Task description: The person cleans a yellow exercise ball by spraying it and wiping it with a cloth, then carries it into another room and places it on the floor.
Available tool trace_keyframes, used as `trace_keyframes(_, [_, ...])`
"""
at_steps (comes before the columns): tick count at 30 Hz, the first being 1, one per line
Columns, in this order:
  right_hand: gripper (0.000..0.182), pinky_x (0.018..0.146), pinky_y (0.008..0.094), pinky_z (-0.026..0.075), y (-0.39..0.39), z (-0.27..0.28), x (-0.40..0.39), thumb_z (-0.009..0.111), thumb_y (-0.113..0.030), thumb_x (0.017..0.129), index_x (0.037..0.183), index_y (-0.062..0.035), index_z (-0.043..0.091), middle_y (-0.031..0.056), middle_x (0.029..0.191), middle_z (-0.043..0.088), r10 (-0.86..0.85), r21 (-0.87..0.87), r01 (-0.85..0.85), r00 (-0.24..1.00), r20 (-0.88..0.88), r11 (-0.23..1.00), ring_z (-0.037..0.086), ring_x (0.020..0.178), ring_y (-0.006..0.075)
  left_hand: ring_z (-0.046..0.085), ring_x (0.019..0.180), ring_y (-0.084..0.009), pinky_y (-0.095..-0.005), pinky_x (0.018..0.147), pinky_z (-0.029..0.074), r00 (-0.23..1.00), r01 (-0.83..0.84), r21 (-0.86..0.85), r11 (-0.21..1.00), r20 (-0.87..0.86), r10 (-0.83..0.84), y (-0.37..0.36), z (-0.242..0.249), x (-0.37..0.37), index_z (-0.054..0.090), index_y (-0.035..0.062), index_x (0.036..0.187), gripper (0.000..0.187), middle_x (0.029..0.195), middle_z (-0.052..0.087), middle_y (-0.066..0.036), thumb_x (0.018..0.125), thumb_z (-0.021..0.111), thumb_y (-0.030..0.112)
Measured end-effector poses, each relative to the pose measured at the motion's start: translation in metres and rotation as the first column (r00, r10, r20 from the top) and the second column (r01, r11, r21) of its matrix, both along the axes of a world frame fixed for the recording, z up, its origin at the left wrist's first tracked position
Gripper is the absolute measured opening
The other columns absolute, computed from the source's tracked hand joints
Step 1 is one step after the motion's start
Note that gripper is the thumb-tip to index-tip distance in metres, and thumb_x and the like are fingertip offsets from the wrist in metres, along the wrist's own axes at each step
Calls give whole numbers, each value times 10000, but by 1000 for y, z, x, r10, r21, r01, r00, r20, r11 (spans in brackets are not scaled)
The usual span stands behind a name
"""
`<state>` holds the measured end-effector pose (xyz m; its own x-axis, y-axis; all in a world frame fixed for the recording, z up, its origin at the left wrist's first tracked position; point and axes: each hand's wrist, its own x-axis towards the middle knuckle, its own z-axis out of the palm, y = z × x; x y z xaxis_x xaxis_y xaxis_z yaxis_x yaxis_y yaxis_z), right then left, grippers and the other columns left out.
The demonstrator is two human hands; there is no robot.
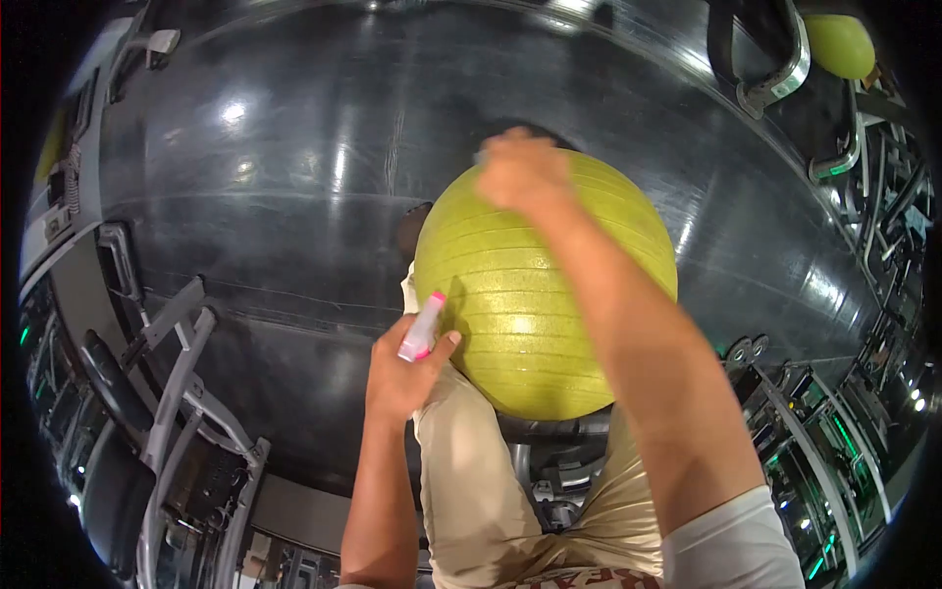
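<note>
A large yellow-green exercise ball (530,294) with ridges around it rests between my knees, its surface shiny as if wet. My left hand (392,378) is closed around a small clear spray bottle (423,331) with pink ends, held at the ball's left side. Across the ball's far upper edge reaches my right hand (528,174), its fingers curled in and blurred by motion. A pale bit shows at its left edge, but what it holds, if anything, cannot be made out.
Dark glossy flooring (265,167) surrounds me. A grey metal exercise machine (182,393) stands at left. Curved metal frames (785,83) and another green ball (839,46) are at upper right. More racks (819,442) stand at lower right.
</note>
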<state>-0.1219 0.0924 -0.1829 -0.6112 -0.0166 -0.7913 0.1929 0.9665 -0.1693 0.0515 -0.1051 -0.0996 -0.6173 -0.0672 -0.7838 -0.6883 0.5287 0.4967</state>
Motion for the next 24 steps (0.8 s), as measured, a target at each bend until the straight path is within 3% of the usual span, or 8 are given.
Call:
trace_keyframes(3, [427, 985, 497, 498, -90, -8, 36, 697, -342, 885, 1255, -135, 742, 102, 1390, 596, 282, -170, -279, 959, -3, 945, 548, 1281, 339, 583, 734, -111, -292, 715, 496, 997, 27, -37, 999, 75, -24, 5, 2, -2, 711, 5, 1050, 308, 796, 658, -27, 849, 823, 211])
trace_keyframes(5, [347, 966, 526, 458, -130, -20, 66, 640, -291, 926, 1241, -208, 759, 65, 1364, 617, 493, -145, -487, 870, 11, 861, 523, 1302, 308, 614, 756, -121, -291, 737, 509, 998, 13, -15, 1000, 67, -12, 0, -2, 1, 721, 11, 1084, 314, 829, 683, -37, 856, 810, 207])
trace_keyframes(10, [329, 977, 500, 505, -59, -4, 33, 601, -271, 947, 1210, -160, 763, 100, 1340, 624, 377, -144, -389, 920, -106, 910, 558, 1256, 352, 647, 791, -136, -299, 764, 527, 998, -7, 2, 1000, 63, 7, -23, 5, 11, 728, 20, 1101, 297, 862, 716, -68, 870, 788, 196])
trace_keyframes(12, [348, 1069, 514, 475, 30, -2, 15, 617, -332, 927, 1204, -172, 753, 148, 1390, 604, 3, -91, -18, 987, -161, 996, 570, 1267, 403, 612, 726, -128, -305, 714, 518, 999, -47, 43, 998, -1, 47, -30, 8, 14, 717, 20, 1051, 262, 791, 692, -76, 874, 790, 200])
trace_keyframes(14, [404, 1181, 488, 388, 83, -7, 27, 575, -395, 974, 1312, -212, 696, 172, 1571, 472, -93, 59, 107, 975, -204, 992, 478, 1426, 351, 601, 719, -110, -294, 702, 511, 998, -65, 73, 995, -20, 66, -31, 13, 10, 713, 22, 1038, 239, 779, 683, -65, 873, 791, 176])
trace_keyframes(18, [504, 1140, 476, 430, 211, -68, 60, 577, -455, 962, 1310, -109, 689, 193, 1468, 573, -280, 125, 295, 952, -127, 947, 536, 1367, 371, 668, 815, -175, -315, 769, 529, 1000, -18, 88, 996, 11, 17, -37, 21, -2, 740, 42, 1114, 290, 944, 732, -94, 881, 779, 210])
trace_keyframes(21, [483, 1097, 471, 469, 176, -33, 39, 558, -383, 967, 1271, -32, 691, 231, 1424, 596, -340, 180, 350, 936, -87, 919, 585, 1294, 423, 614, 743, -116, -297, 715, 514, 997, -74, 123, 990, -22, 78, -34, 20, -2, 718, 25, 1051, 237, 829, 697, -57, 879, 792, 170])
trace_keyframes(24, [394, 1064, 477, 498, 144, -84, 29, 523, -212, 954, 1235, -2, 703, 244, 1346, 644, -61, 248, 94, 988, -139, 964, 630, 1238, 429, 599, 714, -96, -287, 693, 510, 991, -99, 134, 986, -71, 110, -28, 16, -1, 712, 13, 1026, 227, 779, 686, -47, 879, 800, 161])
